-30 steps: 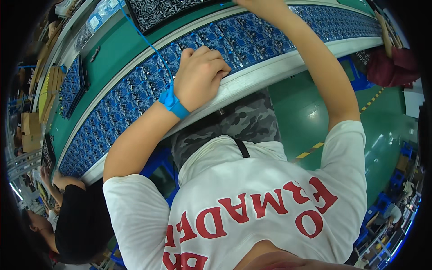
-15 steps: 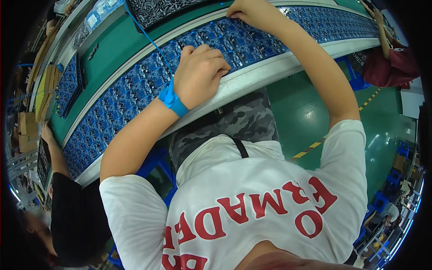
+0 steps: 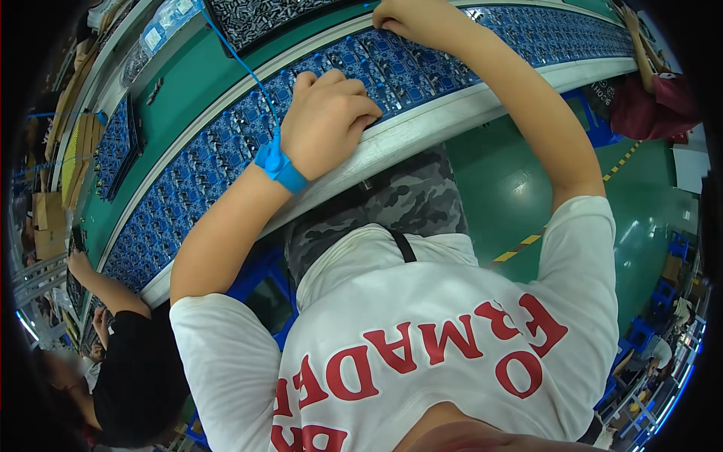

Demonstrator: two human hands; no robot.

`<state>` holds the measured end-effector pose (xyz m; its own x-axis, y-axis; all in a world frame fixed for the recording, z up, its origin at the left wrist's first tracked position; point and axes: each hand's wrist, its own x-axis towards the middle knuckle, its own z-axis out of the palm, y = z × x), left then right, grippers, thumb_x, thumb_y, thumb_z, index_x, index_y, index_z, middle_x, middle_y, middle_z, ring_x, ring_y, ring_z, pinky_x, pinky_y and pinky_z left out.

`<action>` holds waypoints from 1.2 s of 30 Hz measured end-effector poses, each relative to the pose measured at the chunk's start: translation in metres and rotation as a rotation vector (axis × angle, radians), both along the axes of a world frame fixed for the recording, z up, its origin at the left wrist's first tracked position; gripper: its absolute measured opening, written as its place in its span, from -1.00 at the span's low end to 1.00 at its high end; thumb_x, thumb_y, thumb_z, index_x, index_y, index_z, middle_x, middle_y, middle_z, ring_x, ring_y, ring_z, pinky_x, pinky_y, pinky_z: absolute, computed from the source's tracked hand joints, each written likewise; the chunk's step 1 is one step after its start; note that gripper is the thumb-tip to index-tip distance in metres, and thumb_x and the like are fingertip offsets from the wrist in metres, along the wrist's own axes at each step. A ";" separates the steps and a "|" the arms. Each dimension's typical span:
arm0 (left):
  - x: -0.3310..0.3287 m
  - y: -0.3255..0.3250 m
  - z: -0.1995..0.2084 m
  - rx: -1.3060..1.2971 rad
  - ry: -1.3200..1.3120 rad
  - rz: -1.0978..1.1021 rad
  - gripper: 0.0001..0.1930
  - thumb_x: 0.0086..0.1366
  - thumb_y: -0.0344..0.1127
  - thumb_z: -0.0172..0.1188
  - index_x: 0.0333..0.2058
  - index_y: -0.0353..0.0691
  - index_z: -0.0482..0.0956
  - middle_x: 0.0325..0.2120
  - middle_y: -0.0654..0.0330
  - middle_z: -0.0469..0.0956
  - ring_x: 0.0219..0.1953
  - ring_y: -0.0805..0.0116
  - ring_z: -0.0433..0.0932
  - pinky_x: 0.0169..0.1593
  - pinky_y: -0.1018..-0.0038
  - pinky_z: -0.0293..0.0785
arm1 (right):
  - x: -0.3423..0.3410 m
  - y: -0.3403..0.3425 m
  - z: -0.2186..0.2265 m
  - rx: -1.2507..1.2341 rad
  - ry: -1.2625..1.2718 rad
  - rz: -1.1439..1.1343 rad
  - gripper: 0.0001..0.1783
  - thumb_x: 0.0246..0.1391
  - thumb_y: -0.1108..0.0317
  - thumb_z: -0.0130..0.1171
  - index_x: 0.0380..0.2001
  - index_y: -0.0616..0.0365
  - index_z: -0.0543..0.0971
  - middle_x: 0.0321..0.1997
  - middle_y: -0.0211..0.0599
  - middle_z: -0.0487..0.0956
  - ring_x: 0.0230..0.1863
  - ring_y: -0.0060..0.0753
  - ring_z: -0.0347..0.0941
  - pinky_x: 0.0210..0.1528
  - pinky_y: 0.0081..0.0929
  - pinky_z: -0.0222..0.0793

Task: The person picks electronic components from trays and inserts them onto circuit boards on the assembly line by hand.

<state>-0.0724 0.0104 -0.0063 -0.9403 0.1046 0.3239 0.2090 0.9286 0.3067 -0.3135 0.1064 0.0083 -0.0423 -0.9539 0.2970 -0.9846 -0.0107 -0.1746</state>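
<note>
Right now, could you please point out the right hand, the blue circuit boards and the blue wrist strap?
Right hand (image 3: 416, 21): head view, middle of its back.
Blue circuit boards (image 3: 399, 71): head view, one board's face.
Blue wrist strap (image 3: 286, 174): head view, on its band.

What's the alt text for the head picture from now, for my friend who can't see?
Seen from above, a left hand with a blue wrist strap curls by a pale metal rail, and a right hand reaches to the far edge of a long row of blue circuit boards; a black tray of small parts lies beyond.
</note>
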 end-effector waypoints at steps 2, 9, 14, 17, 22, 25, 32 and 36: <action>-0.001 0.000 0.002 -0.007 -0.011 -0.001 -0.86 0.12 -0.43 0.25 -0.38 -0.05 0.75 -0.43 0.33 0.57 -0.19 0.27 0.47 -0.05 0.25 0.21 | -0.001 -0.001 -0.001 0.006 0.016 0.006 -0.86 -0.02 0.42 0.17 -0.45 0.19 0.69 -0.36 -0.01 0.64 -0.22 0.10 0.58 -0.11 -0.08 0.47; -0.006 0.001 0.009 -0.008 -0.145 -0.005 -0.84 0.16 -0.40 0.25 -0.32 -0.03 0.78 -0.40 0.29 0.60 -0.19 0.24 0.51 0.00 0.24 0.25 | -0.012 -0.022 -0.014 -0.002 0.189 0.173 -0.86 -0.09 0.45 0.17 -0.50 0.22 0.69 -0.40 0.03 0.63 -0.26 0.12 0.58 -0.15 -0.07 0.47; -0.056 -0.066 0.022 0.488 -0.158 0.154 -0.85 0.28 -0.20 0.26 -0.25 0.09 0.79 -0.38 0.24 0.66 -0.18 0.22 0.61 0.02 0.19 0.41 | -0.011 -0.001 -0.010 0.010 0.001 -0.024 -0.87 -0.10 0.46 0.18 -0.50 0.23 0.69 -0.41 0.03 0.63 -0.27 0.12 0.58 -0.15 -0.07 0.48; -0.072 -0.169 0.012 0.145 0.159 0.216 -0.75 0.33 -0.19 0.25 -0.06 0.00 0.74 -0.27 0.14 0.68 -0.32 0.22 0.63 -0.21 0.35 0.53 | -0.002 -0.013 -0.012 -0.045 -0.048 0.024 -0.87 -0.10 0.47 0.18 -0.50 0.22 0.69 -0.40 0.03 0.64 -0.26 0.12 0.58 -0.14 -0.07 0.48; -0.101 -0.165 0.008 -0.486 -0.008 0.466 -0.74 0.30 0.00 0.24 -0.11 0.20 0.76 -0.27 0.24 0.72 -0.18 0.19 0.67 -0.14 0.33 0.52 | 0.000 0.001 -0.011 -0.117 0.085 -0.021 -0.87 -0.09 0.47 0.18 -0.49 0.22 0.69 -0.39 0.03 0.64 -0.25 0.12 0.58 -0.14 -0.08 0.49; -0.112 -0.153 0.013 -0.636 0.028 0.469 -0.75 0.30 0.02 0.24 -0.13 0.21 0.77 -0.28 0.24 0.72 -0.12 0.22 0.66 -0.07 0.35 0.50 | -0.010 0.002 -0.015 -0.035 -0.102 -0.054 -0.87 -0.09 0.46 0.18 -0.49 0.22 0.69 -0.38 0.03 0.65 -0.24 0.12 0.58 -0.13 -0.08 0.49; -0.101 -0.173 0.020 0.148 -0.138 0.430 -0.76 0.36 -0.09 0.24 -0.12 0.01 0.76 -0.28 0.21 0.70 -0.06 0.49 0.60 0.09 0.46 0.41 | -0.004 -0.005 -0.020 -0.097 -0.143 -0.042 -0.87 -0.09 0.45 0.19 -0.49 0.20 0.70 -0.38 0.00 0.65 -0.24 0.12 0.58 -0.11 -0.07 0.48; -0.085 -0.120 0.026 0.765 -0.187 0.123 -0.76 0.38 -0.23 0.25 -0.07 -0.18 0.71 -0.24 0.25 0.68 -0.09 0.55 0.57 0.08 0.52 0.42 | -0.009 0.006 -0.020 -0.108 -0.171 -0.054 -0.86 -0.10 0.45 0.20 -0.47 0.19 0.72 -0.38 0.00 0.66 -0.25 0.11 0.59 -0.11 -0.07 0.48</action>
<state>-0.1574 -0.1100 0.0199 -0.9765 -0.1909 0.1002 0.0014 0.4592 0.8883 -0.3221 0.1122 -0.0118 -0.1511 -0.9118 0.3819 -0.9405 0.0136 -0.3396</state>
